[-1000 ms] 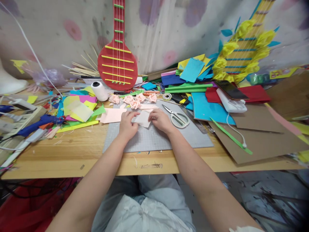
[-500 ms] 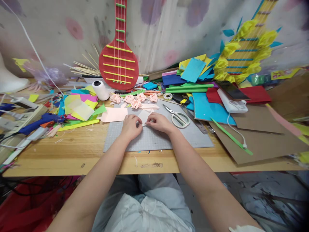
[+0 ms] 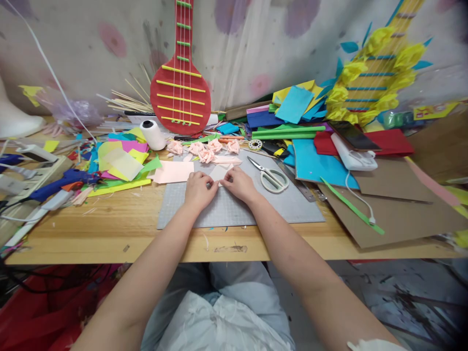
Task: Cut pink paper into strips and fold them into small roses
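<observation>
A pale, folded-looking piece of paper (image 3: 220, 171) lies on the grey cutting mat (image 3: 292, 210), between my hands. My left hand (image 3: 199, 190) has its fingers curled and pinches the paper's near edge. From the other side my right hand (image 3: 239, 185) pinches the same edge, the fingertips of both almost touching. My fingers cover part of the sheet. Just beyond it sit several pink paper flowers (image 3: 206, 155). A pink paper sheet (image 3: 173, 172) is left of my left hand, and scissors (image 3: 272, 180) with pale handles lie right of my right hand.
A red paper instrument (image 3: 181, 97) stands at the back, beside a white thread spool (image 3: 152, 135). Coloured paper scraps (image 3: 120, 163) and a blue glue gun (image 3: 62, 184) are at left. Brown cardboard (image 3: 395, 214), a white power bank (image 3: 353, 155) and a yellow-flowered instrument (image 3: 373, 80) occupy the right.
My fingertips have drawn slightly closer together along the paper's near edge. The view has shifted a little; the other things on the table lie as before.
</observation>
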`<state>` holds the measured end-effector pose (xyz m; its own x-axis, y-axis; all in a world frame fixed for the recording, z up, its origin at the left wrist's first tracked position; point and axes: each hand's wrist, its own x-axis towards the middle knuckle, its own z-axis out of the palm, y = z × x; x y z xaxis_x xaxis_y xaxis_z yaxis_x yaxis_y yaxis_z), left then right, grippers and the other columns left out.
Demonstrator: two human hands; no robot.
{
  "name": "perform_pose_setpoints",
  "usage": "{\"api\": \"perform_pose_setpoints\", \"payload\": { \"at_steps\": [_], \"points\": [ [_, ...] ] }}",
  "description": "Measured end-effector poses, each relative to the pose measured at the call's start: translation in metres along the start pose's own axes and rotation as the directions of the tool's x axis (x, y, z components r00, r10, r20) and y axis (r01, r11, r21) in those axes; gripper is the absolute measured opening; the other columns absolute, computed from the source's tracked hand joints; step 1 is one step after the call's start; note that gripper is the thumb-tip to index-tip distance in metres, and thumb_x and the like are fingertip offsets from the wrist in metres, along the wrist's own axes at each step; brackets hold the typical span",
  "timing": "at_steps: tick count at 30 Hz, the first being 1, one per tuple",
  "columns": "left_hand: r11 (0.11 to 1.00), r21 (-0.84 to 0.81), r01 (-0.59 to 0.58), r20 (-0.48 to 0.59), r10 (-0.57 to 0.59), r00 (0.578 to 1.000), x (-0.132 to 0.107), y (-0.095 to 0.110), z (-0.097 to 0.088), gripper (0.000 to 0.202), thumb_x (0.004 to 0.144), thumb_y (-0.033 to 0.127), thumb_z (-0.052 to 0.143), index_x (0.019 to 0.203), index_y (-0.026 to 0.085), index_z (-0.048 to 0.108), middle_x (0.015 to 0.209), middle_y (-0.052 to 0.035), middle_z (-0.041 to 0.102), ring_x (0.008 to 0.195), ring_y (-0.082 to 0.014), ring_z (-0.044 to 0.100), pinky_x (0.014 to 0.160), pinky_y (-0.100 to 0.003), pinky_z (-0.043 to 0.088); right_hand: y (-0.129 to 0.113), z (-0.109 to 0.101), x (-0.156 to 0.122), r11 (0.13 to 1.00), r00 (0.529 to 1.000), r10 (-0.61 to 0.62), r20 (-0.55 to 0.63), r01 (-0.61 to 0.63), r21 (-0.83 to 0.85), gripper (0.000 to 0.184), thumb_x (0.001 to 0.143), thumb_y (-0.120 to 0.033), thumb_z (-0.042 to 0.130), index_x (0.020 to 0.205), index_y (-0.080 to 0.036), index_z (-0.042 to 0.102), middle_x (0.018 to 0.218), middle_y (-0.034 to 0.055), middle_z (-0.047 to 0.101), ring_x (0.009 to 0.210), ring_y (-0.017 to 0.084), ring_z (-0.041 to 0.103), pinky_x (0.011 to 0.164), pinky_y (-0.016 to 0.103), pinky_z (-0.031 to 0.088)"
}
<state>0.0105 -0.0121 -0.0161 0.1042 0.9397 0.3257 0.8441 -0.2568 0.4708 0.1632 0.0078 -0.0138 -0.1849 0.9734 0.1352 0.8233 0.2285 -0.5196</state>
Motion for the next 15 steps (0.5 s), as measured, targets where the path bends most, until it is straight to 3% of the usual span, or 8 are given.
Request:
{"api": "perform_pose_setpoints", "payload": {
  "at_steps": [11, 15],
  "points": [
    [0.999, 0.023, 0.039, 0.013, -0.04, 0.999, 0.0, 0.0042, 0.0009, 0.015, 0.072, 0.033, 0.059, 0.065, 0.02, 0.062, 0.082, -0.007, 0.055, 0.092, -0.0239, 0.045, 0.085, -0.038, 0.038, -0.0063, -0.0026, -0.0023, 0.999, 1.0, 0.031, 0.002, -0.031, -0.041, 0.015, 0.077, -0.033, 0.055, 0.073, -0.019, 0.057, 0.095, 0.0037, 0.055, 0.08, 0.015, 0.054, 0.066, 0.026, 0.039],
    [0.999, 0.015, 0.031, 0.03, -0.032, 0.999, 0.0005, 0.0038, 0.0014, 0.011, 0.072, 0.031, 0.059, 0.075, 0.021, 0.064, 0.087, -0.0067, 0.054, 0.094, -0.024, 0.044, 0.085, -0.038, 0.037, -0.0078, -0.0037, -0.0043, 0.997, 1.0, 0.001, -0.009, -0.001, -0.073, 0.014, 0.079, -0.03, 0.052, 0.089, -0.02, 0.053, 0.097, 0.0044, 0.056, 0.081, 0.017, 0.054, 0.064, 0.027, 0.038]
  ]
}}
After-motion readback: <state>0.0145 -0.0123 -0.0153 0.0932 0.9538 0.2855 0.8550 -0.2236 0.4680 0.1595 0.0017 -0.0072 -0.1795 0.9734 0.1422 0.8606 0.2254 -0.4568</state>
